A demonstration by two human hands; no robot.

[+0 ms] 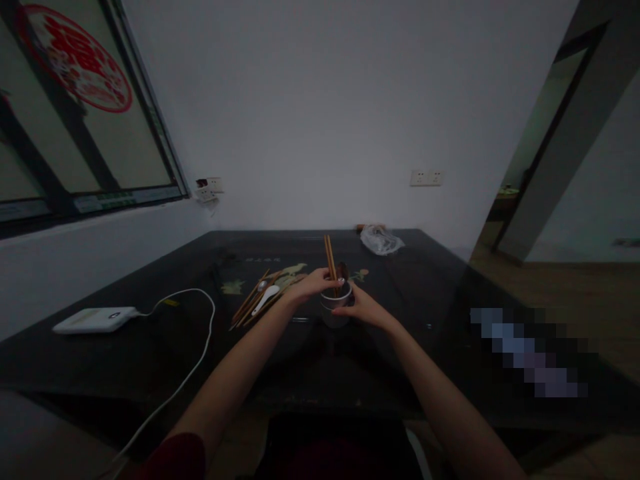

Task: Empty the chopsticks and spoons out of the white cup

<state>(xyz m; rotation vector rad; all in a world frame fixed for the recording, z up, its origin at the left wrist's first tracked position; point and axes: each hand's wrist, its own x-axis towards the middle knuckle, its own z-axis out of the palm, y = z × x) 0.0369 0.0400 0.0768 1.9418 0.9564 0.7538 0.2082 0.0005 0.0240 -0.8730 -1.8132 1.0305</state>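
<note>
A light-coloured cup point(336, 301) stands upright on the dark table in front of me. My right hand point(364, 307) is wrapped round its right side, thumb in front and fingers towards the rim. Wooden chopsticks point(329, 255) rise from the cup, tilted slightly left, with a dark brown spoon point(343, 271) beside them. At the rim, my left hand point(318, 281) has its fingers closed about the chopsticks; the fingertips are partly hidden. To the left lie a white soup spoon point(266, 300) and several more chopsticks point(250, 303), along with a small metal-looking spoon point(262, 285).
A white power bank point(95, 320) lies on the left of the table point(280, 367), its white cable point(213, 320) trailing over the front edge. A crumpled clear plastic bag point(381, 240) is at the back by the wall. A pixelated object point(525, 353) rests at right.
</note>
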